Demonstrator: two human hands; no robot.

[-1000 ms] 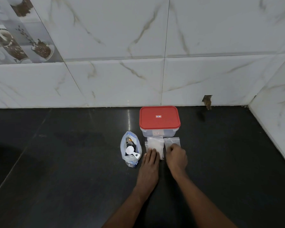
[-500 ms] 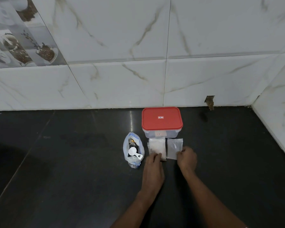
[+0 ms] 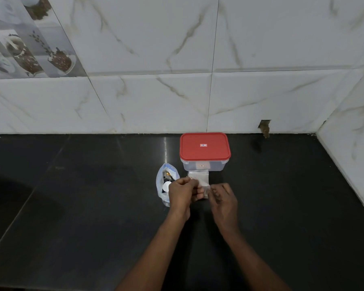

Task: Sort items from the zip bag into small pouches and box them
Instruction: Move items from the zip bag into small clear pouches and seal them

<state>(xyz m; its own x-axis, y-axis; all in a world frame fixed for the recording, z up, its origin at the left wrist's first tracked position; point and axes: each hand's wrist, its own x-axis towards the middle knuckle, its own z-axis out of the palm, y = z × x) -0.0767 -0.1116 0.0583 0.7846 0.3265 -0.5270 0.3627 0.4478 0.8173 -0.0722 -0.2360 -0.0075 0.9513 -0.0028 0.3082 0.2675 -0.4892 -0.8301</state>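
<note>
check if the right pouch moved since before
Yes: toward the person, away from the red-lidded box; the pouch is pinched between left hand and right hand.

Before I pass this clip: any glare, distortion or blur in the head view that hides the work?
Head view: wide-angle bend tilts the wall tile joints; a narrow vertical glare streak lies on the black counter left of the red-lidded box, clear of the work; the clear pouch pinched between left hand and right hand is soft and hard to outline.
</note>
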